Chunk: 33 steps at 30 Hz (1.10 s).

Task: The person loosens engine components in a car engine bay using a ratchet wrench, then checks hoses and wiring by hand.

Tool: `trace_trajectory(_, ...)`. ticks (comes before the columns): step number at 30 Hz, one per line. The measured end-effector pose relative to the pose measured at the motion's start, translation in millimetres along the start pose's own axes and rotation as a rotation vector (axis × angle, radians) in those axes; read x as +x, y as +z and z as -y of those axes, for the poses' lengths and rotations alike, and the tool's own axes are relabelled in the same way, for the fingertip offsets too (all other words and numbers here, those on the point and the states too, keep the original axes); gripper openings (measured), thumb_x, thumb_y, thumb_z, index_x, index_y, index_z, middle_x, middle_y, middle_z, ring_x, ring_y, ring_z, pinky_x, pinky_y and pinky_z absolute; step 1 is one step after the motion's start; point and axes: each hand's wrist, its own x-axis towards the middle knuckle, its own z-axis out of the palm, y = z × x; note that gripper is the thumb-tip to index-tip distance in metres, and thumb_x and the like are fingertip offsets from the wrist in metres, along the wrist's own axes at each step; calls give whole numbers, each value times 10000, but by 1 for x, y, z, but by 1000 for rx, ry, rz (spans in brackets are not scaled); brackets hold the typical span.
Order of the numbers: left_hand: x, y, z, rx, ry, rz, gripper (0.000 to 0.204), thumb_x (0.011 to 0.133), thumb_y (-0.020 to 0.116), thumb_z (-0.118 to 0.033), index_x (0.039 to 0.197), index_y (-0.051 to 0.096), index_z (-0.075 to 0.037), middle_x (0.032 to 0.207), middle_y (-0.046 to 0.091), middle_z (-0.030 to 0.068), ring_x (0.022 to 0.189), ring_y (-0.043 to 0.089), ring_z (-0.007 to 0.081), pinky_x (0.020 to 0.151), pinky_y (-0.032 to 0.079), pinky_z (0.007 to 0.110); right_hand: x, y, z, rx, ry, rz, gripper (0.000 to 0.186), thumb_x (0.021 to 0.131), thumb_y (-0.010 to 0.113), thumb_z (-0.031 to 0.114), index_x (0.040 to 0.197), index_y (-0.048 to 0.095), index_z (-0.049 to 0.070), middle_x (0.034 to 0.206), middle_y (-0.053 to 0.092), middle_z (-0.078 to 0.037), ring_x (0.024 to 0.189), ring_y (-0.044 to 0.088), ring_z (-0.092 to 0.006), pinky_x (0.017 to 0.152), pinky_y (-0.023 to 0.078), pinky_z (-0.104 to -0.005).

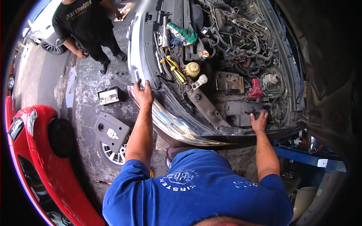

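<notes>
My left hand point(144, 95) rests at the car's front edge by the headlight point(136, 67), fingers apart. At the near side of the engine bay, my right hand point(259, 121) touches a dark box-shaped part point(237, 109), thumb and fingers spread over its edge. A small dark shape by those fingertips is too unclear to name. Beyond the box are a red cover point(255, 89) and a dirty tray point(230, 83). Between my hands, nearer the left, lie yellow-and-black screwdrivers point(176, 71), beside a yellowish reservoir point(192, 69) and a white cap point(203, 79).
A green cloth point(183, 34) and a metal tool point(165, 34) lie on the front panel. On the floor are a battery-like box point(110, 96), a grey engine cover point(105, 128) and a wheel point(114, 156). A person point(86, 30) stands far left; a red car point(45, 165) is nearer.
</notes>
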Motion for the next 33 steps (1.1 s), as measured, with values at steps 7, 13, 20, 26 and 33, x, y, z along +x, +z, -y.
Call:
trace_trajectory(7, -34, 53, -75, -245, 440, 231, 361, 830, 734, -153, 1134, 610, -4, 1066, 624, 178, 985, 628, 345, 892, 502, 415, 9, 8, 9, 25, -35, -15, 550, 790, 790, 268, 1184, 511, 5, 1351, 434, -219, 1284, 429, -414, 1088, 371, -457)
trace_trajectory(13, -69, 79, -73, -302, 177, 495, 456, 846, 720, -241, 1230, 605, -23, 1076, 692, 193, 1013, 674, 335, 902, 534, 395, 0, 12, -13, 70, -39, -50, 550, 784, 782, 221, 1191, 491, -7, 1355, 434, -228, 1276, 430, -432, 1085, 365, -469)
trace_trajectory(20, -66, 65, -76, -148, 184, 519, 466, 850, 702, -293, 1210, 615, -10, 1069, 694, 209, 964, 685, 348, 863, 540, 398, -3, 11, -6, 69, -15, -41, 551, 786, 779, 223, 1197, 493, -6, 1374, 424, -216, 1286, 425, -430, 1081, 367, -475)
trace_trajectory(26, -69, 66, -84, -103, 170, 549, 392, 873, 695, -270, 1172, 643, -21, 1076, 711, 183, 984, 698, 305, 874, 543, 364, -4, 4, -5, 70, 30, -23, 531, 780, 793, 236, 1168, 510, 10, 1350, 434, -202, 1279, 434, -413, 1075, 380, -466)
trace_trajectory(33, -63, 76, -76, -234, 21, 452, 374, 879, 715, -216, 1152, 644, 29, 1083, 718, 168, 992, 690, 242, 879, 532, 335, 0, 6, -6, 78, -16, -55, 576, 769, 807, 296, 1184, 525, 14, 1334, 449, -210, 1262, 442, -410, 1075, 382, -458)
